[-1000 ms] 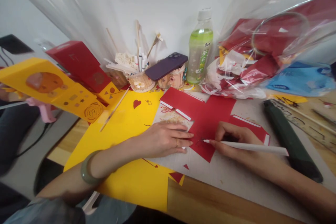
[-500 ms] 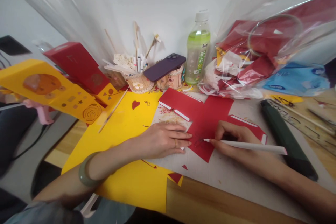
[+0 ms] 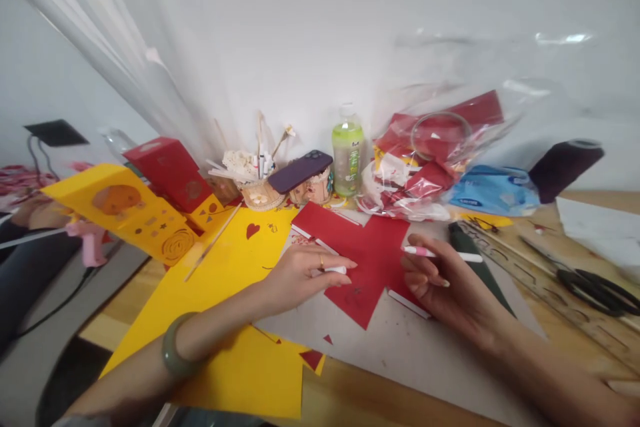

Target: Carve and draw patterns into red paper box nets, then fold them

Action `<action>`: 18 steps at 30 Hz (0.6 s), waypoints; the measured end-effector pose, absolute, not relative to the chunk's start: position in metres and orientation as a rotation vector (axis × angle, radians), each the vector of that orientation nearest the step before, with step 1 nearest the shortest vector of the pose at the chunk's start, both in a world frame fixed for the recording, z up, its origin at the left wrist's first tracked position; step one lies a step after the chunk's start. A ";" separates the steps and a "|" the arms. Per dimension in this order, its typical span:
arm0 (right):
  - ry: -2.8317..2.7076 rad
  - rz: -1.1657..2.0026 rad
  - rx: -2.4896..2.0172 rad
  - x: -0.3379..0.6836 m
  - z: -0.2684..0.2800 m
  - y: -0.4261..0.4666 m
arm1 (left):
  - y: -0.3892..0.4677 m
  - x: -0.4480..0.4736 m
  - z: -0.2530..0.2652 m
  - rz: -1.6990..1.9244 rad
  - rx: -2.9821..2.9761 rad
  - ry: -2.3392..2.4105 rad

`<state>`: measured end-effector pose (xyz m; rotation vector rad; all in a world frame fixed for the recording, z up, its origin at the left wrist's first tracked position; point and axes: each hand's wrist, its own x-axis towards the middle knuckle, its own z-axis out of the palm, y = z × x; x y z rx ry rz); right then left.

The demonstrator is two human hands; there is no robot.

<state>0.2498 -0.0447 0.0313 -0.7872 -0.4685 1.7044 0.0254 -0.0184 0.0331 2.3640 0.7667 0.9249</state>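
A white marker (image 3: 470, 257) with a pink end is held in my right hand (image 3: 445, 287), raised over the right side of the red paper cutout (image 3: 373, 260). Its pink end points left. Between the thumb and fingers of my left hand (image 3: 295, 280) is a small white pen cap (image 3: 338, 270). That hand is above the cutout's left edge. Faint dark marks show on the cutout's lower flap, and white strips line some of its edges. Beneath lies a grey board (image 3: 390, 347), with yellow paper (image 3: 250, 380) to the left.
Yellow (image 3: 115, 203) and red (image 3: 167, 170) paper boxes stand at left. Along the back are a phone (image 3: 300, 171) on decorated pots, a drink bottle (image 3: 347, 153), a plastic bag of red scraps (image 3: 425, 160) and a blue packet (image 3: 493, 190). Scissors (image 3: 590, 287) lie at right.
My right hand has lifted the marker off the red paper and its pink end has turned to the left. My left hand has risen from the paper with the cap. The view has shifted.
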 end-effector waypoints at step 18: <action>-0.903 0.835 -0.928 0.366 0.117 -0.059 | -0.015 0.093 0.066 0.496 2.858 0.746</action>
